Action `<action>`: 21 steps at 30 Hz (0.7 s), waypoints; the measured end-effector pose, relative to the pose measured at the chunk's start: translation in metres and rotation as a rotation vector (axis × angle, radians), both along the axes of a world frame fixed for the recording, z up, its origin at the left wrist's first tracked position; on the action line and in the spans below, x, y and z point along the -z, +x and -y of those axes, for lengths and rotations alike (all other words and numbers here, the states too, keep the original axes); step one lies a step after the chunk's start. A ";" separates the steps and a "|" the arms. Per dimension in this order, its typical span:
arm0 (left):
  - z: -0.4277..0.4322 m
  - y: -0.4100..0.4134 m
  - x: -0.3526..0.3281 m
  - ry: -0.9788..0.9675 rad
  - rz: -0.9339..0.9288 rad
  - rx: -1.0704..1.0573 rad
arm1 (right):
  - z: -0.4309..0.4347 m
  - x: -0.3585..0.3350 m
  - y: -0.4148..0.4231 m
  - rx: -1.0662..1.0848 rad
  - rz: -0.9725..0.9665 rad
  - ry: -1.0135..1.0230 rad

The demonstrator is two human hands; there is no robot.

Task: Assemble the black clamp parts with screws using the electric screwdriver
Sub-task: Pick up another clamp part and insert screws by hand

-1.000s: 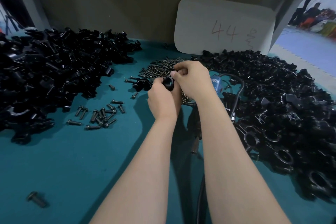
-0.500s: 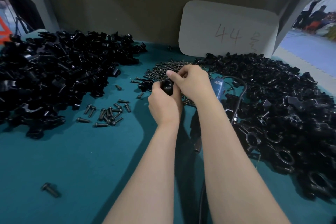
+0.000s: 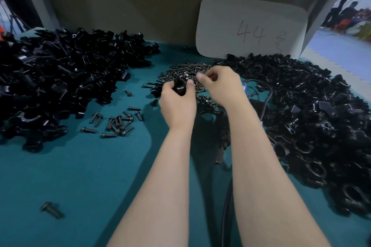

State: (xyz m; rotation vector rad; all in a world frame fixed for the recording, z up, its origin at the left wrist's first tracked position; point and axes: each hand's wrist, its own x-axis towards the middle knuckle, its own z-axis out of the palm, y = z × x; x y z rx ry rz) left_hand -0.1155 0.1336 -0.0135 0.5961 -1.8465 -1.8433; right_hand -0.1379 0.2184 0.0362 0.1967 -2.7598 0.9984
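My left hand grips a black clamp part above the teal table. Just to its right, apart from the part, my right hand hovers over the pile of small dark screws. Its fingers are curled and its thumb and forefinger are close together. The fingertips are blurred, so a screw between them cannot be made out. The electric screwdriver lies on the table between my forearms, partly hidden by the right one, and neither hand touches it.
Heaps of black clamp parts lie at the left and the right. Loose screws are scattered left of my left wrist, and one screw lies near the front. A cable loops by the right heap. A card marked 44 leans at the back.
My right hand has let go of the clamp part and moved right, over the screw pile. My left hand still holds the part in about the same place.
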 end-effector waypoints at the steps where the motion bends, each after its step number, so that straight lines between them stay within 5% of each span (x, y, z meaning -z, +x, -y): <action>1: 0.002 -0.001 -0.001 0.184 -0.012 0.032 | -0.004 -0.002 0.000 0.000 0.067 0.102; 3: 0.004 -0.003 -0.003 0.495 -0.058 0.097 | -0.004 -0.003 0.002 -0.060 0.254 0.364; 7: 0.003 -0.003 -0.007 0.578 -0.104 0.145 | 0.013 0.006 0.001 -0.072 0.420 0.572; 17: 0.005 -0.002 -0.009 0.740 -0.103 0.176 | 0.016 0.018 -0.004 0.049 0.316 0.431; 21: 0.007 -0.005 -0.007 0.818 -0.102 0.173 | 0.003 0.007 -0.006 0.044 0.168 -0.009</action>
